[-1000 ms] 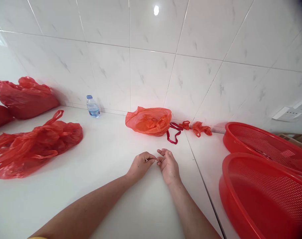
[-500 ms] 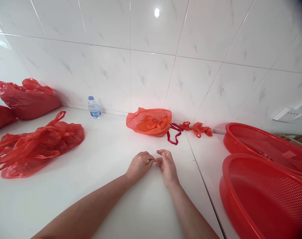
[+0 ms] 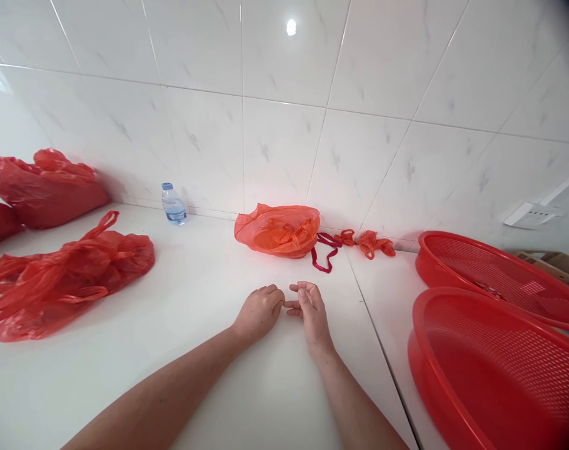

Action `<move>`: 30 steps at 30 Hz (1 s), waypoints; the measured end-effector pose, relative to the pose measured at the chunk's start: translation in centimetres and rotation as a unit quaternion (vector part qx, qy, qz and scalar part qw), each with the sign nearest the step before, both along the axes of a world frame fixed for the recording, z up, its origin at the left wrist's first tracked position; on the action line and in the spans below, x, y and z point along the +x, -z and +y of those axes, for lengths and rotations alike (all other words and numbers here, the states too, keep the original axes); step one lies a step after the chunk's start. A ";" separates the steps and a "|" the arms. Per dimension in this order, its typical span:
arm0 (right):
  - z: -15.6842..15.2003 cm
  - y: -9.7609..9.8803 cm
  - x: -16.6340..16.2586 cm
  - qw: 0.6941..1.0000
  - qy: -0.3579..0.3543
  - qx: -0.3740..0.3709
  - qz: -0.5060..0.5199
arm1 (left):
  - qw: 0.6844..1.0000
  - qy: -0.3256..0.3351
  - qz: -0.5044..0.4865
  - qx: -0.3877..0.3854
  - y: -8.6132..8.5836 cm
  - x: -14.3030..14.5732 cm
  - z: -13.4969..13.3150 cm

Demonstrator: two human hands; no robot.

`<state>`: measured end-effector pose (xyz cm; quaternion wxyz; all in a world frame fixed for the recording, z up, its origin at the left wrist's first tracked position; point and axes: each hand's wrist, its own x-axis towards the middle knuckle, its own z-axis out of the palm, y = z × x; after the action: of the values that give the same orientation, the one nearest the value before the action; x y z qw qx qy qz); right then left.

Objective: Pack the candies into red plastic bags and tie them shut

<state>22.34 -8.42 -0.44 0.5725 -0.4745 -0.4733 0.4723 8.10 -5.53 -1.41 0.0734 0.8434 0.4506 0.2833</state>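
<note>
My left hand and my right hand rest side by side on the white counter, fingertips meeting. Both have their fingers curled in. My left hand is a loose fist, and my right hand pinches toward it with the thumb. Whatever sits between the fingertips is too small to make out. Just beyond the hands an orange-red plastic bag lies against the tiled wall. A dark red strap and small crumpled red bags lie to its right.
A heap of red plastic bags lies at the left, with fuller red bags behind it. A small water bottle stands by the wall. Two red mesh baskets fill the right side. A wall socket is above them.
Both hands have slid slightly left and their fingertips have drawn closer together. The view shifted a little. Nothing else moved.
</note>
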 end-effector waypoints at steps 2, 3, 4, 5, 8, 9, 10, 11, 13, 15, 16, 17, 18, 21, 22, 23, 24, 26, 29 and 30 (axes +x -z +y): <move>0.0 0.0 0.0 1.000 0.001 -0.007 0.015 | 1.000 -0.004 -0.011 -0.006 -0.1 0.0 0.0; 0.0 -0.1 0.0 1.000 0.002 -0.008 0.020 | 1.000 -0.007 -0.016 -0.011 -0.2 0.1 -0.1; 0.0 -0.1 -0.1 1.000 0.002 -0.010 0.024 | 0.999 -0.010 -0.023 -0.020 -0.2 0.1 -0.1; 0.1 -0.1 -0.1 1.000 0.002 -0.012 0.027 | 0.999 -0.014 -0.031 -0.031 -0.2 0.1 -0.1; 0.1 -0.1 -0.1 0.999 0.001 -0.015 0.035 | 0.994 -0.031 -0.068 -0.079 -0.4 0.2 -0.2; 0.0 -0.1 -0.1 0.999 0.000 -0.016 0.039 | 0.992 -0.036 -0.079 -0.091 -0.4 0.3 -0.2; 0.0 -0.1 -0.1 0.999 -0.002 -0.017 0.044 | 0.990 -0.041 -0.088 -0.101 -0.5 0.3 -0.2; 0.0 -0.1 -0.1 0.999 -0.003 -0.018 0.049 | 0.989 -0.046 -0.095 -0.107 -0.5 0.3 -0.2; -0.2 -0.1 -0.1 0.998 -0.007 -0.019 0.057 | 0.986 -0.055 -0.105 -0.114 -0.6 0.3 -0.1; -0.3 -0.1 -0.2 0.998 -0.007 -0.019 0.053 | 0.983 -0.059 -0.122 -0.121 -0.6 0.2 0.1; -0.3 -0.2 -0.2 0.999 -0.004 -0.017 0.044 | 0.982 -0.057 -0.130 -0.124 -0.7 0.1 0.2; -0.4 -0.2 -0.2 0.999 0.002 -0.015 0.030 | 0.980 -0.054 -0.140 -0.128 -0.7 -0.1 0.4; -0.4 -0.3 -0.2 1.000 0.009 -0.012 0.010 | 0.978 -0.050 -0.150 -0.134 -0.7 -0.2 0.5; -0.5 -0.6 0.1 0.998 0.039 -0.005 -0.049 | 0.968 -0.041 -0.179 -0.171 -0.8 -0.7 0.8; -0.6 -0.8 0.3 0.997 0.049 -0.003 -0.063 | 0.965 -0.039 -0.183 -0.186 -0.9 -0.8 0.9; -0.6 -1.0 0.5 0.996 0.059 -0.001 -0.071 | 0.962 -0.037 -0.184 -0.199 -0.9 -0.9 0.9; -0.6 -1.2 0.7 0.995 0.067 0.003 -0.078 | 0.960 -0.036 -0.182 -0.208 -0.9 -1.0 0.9; -0.8 -1.7 1.3 0.993 0.078 0.007 -0.089 | 0.960 -0.033 -0.176 -0.217 -1.0 -1.2 0.9; -1.3 -2.2 2.4 0.990 0.086 0.004 -0.115 | 0.957 -0.025 -0.187 -0.221 -1.3 -1.6 1.0; -1.5 -2.3 2.9 0.988 0.091 0.004 -0.127 | 0.953 -0.026 -0.198 -0.226 -1.4 -1.7 1.1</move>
<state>25.19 -9.89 1.85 0.5500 -0.5692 -0.4996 0.3521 6.39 -4.43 -0.02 0.3427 0.7200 0.5008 0.3367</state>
